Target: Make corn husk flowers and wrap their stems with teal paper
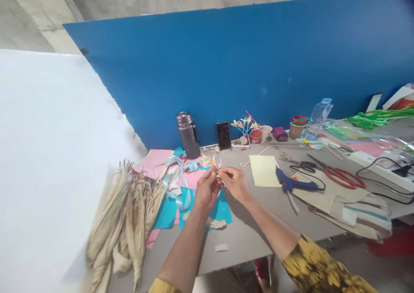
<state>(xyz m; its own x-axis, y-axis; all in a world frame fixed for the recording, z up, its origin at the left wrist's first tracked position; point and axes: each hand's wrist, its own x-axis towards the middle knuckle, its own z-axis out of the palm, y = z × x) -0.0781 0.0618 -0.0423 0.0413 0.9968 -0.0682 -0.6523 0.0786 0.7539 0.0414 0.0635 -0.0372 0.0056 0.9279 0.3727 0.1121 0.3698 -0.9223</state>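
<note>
Husks (136, 224), overlapping too closely to count, lie at far left. The left hand (208, 188) and right hand (236, 183) meet, both pinched on one small piece (217, 170), mostly hidden between them; pale petals (209, 160) show just beyond. Rightward lie one glue gun (293, 183) and two pairs of scissors (324, 166).

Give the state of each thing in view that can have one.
Left hand: pinching small piece
Right hand: pinched shut
Flask: upright, lid on
Phone: propped upright, screen dark
Bottle: upright, capped
Glue gun: lying on its side
Red-handled scissors: lying flat
Husks: dry, bunched
</note>
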